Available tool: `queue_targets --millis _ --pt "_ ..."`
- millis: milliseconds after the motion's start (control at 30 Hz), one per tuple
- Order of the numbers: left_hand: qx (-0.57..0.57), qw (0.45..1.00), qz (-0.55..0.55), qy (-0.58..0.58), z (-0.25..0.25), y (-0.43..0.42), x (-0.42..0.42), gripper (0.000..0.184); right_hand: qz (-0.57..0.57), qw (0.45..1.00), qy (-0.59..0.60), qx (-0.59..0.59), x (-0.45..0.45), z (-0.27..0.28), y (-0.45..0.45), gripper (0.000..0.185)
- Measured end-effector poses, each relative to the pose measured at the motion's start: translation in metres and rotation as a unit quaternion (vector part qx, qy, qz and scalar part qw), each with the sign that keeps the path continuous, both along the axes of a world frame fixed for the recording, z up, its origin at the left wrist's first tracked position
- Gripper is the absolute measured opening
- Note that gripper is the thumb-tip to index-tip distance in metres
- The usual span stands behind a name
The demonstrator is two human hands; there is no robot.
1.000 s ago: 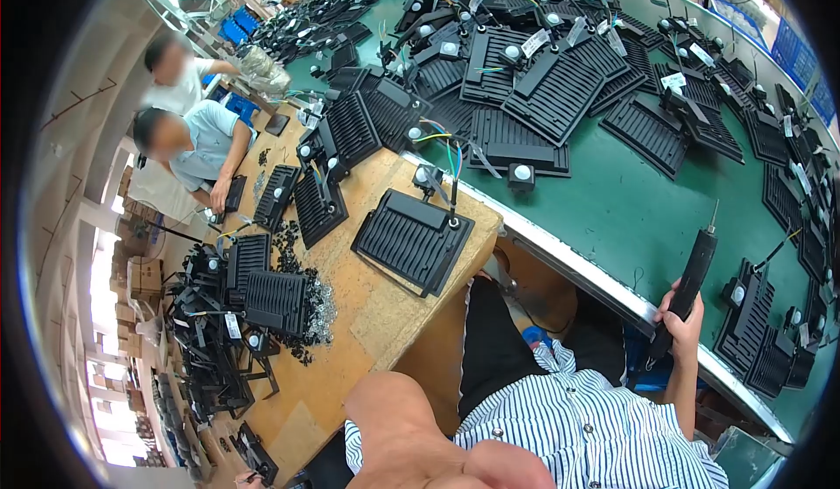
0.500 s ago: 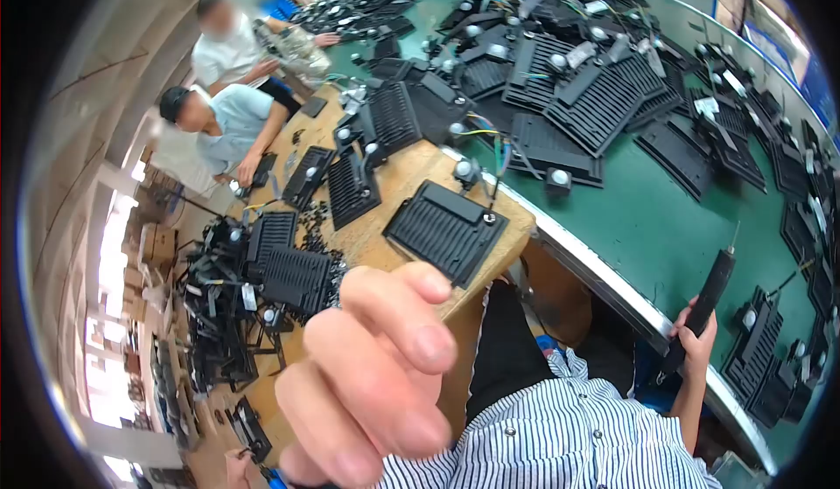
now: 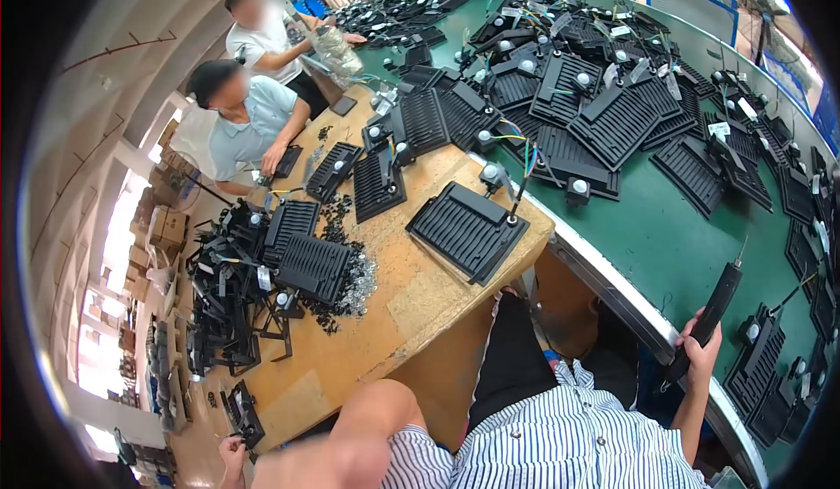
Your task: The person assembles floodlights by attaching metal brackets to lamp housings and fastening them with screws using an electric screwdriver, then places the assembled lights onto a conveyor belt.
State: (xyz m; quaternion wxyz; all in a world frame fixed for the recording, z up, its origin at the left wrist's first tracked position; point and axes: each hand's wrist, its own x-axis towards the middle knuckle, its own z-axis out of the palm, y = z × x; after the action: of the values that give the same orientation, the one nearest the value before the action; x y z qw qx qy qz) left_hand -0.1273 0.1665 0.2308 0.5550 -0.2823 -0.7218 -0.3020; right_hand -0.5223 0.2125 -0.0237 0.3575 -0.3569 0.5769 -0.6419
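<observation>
My right hand point(image 3: 701, 355) is wrapped round a black electric screwdriver point(image 3: 719, 303), its thin bit pointing up and away over the green surface. My left arm is bent close to the camera, and the left hand point(image 3: 319, 464) is a blur at the bottom edge, its fingers not readable. In front of me a black finned lamp housing point(image 3: 468, 231) lies on the corner of the wooden table point(image 3: 407, 301). A small sensor with a white dome point(image 3: 491, 172) and coloured wires sit at its far edge. Neither hand touches the housing.
Many finned housings point(image 3: 617, 117) are heaped on the green conveyor point(image 3: 612, 227), which has a metal edge. Small screws point(image 3: 357, 288) and black brackets point(image 3: 229, 270) lie on the table's left side. Two co-workers point(image 3: 254, 113) are at the far left; another person's hand point(image 3: 233, 450) shows lower left.
My left hand has dropped from in front of the table to the bottom edge, uncovering the screws and tabletop. The view has shifted slightly. My right hand still grips the screwdriver.
</observation>
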Motion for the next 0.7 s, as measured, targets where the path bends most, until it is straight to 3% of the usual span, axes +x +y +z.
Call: queue_targets --millis 33,100,167,267,633,700 --pt "-0.009 0.931 0.280 0.236 -0.037 0.008 0.002 0.032 -0.004 1.000 -0.006 -0.006 0.001 -0.002 0.000 0.045" --pt "0.142 0.951 0.269 0.059 -0.029 -0.011 -0.016 0.042 -0.009 1.000 -0.006 0.001 0.001 0.000 0.000 0.044" --pt "0.178 0.937 0.288 0.090 -0.047 -0.020 -0.015 0.036 -0.012 1.000 -0.003 0.003 0.001 -0.004 -0.002 0.044" --pt "0.140 0.898 0.415 0.038 -0.068 -0.032 -0.012 0.041 -0.019 1.000 0.003 0.004 -0.001 -0.007 -0.002 0.044" --pt "0.237 0.808 0.540 0.015 -0.149 -0.067 0.008 0.025 -0.010 1.000 0.005 -0.005 0.002 -0.004 -0.002 0.046" --pt "0.297 0.747 0.594 -0.025 -0.163 -0.065 0.007 0.024 -0.007 1.000 0.024 0.001 -0.001 -0.010 0.000 0.048"
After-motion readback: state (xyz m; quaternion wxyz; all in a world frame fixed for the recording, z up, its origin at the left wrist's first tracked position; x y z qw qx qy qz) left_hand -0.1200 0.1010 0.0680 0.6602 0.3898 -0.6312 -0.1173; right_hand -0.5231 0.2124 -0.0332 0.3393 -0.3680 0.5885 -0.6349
